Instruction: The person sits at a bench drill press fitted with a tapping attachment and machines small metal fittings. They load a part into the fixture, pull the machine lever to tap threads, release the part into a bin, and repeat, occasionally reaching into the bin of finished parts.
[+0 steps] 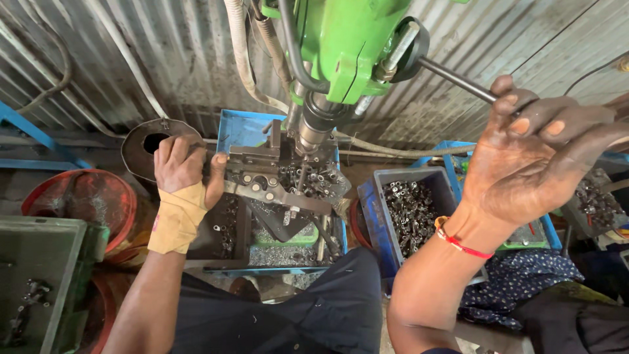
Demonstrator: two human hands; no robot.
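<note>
A green drill press [341,46] stands over a metal clamping fixture [268,174] on its table. My left hand [183,167], its wrist wrapped in tan bandage, grips the left end of the fixture. My right hand [531,154], with a red thread at the wrist, is closed around the dark steel feed lever [455,78] that runs from the press head. The spindle [311,131] hangs just above several small metal parts [314,180] piled behind the fixture.
A blue tray [246,128] sits under the fixture. A blue-grey bin [409,210] of small metal pieces stands to the right, a green crate [39,275] and red tub [82,196] to the left. Corrugated metal wall behind. My knees lie below.
</note>
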